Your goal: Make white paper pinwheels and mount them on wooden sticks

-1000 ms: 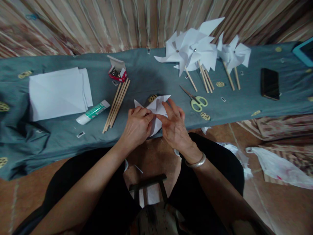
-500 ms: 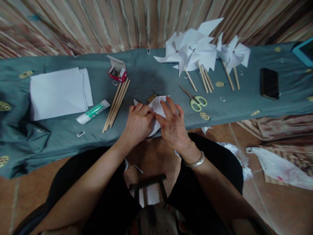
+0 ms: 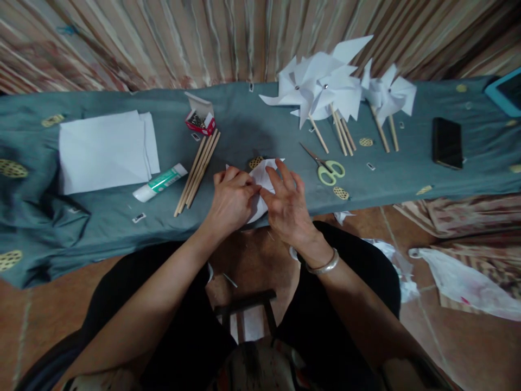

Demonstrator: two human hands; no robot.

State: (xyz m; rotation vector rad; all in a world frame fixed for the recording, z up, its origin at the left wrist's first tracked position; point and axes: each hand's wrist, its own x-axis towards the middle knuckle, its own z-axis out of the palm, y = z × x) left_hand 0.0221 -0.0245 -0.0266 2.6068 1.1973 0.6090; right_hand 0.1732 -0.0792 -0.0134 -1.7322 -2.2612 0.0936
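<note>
Between my hands, at the table's front edge, lies a white paper pinwheel piece [image 3: 258, 208], partly covered by my fingers. My left hand [image 3: 233, 196] is closed on its left side, with thumb and forefinger pressed near its middle. My right hand [image 3: 288, 205] grips the other side, thumb at the middle and fingers bent over the paper. The two thumbs almost meet. To the left lie several wooden sticks [image 3: 198, 171], and green-handled scissors [image 3: 326, 167] lie to the right. Behind the sticks stands an open red box [image 3: 201, 120] of small metal pins.
White sheets [image 3: 103, 152] and a glue tube [image 3: 160, 183] lie on the left. Several finished paper pinwheels [image 3: 325, 87] rest at the back right, near a black phone [image 3: 447, 142] and a blue-edged tablet [image 3: 504, 92]. A plastic bag [image 3: 468, 279] is on the floor.
The camera view has shifted slightly, moving the things on the left a little rightward in the picture. Both hands keep nearly the same hold on the paper.
</note>
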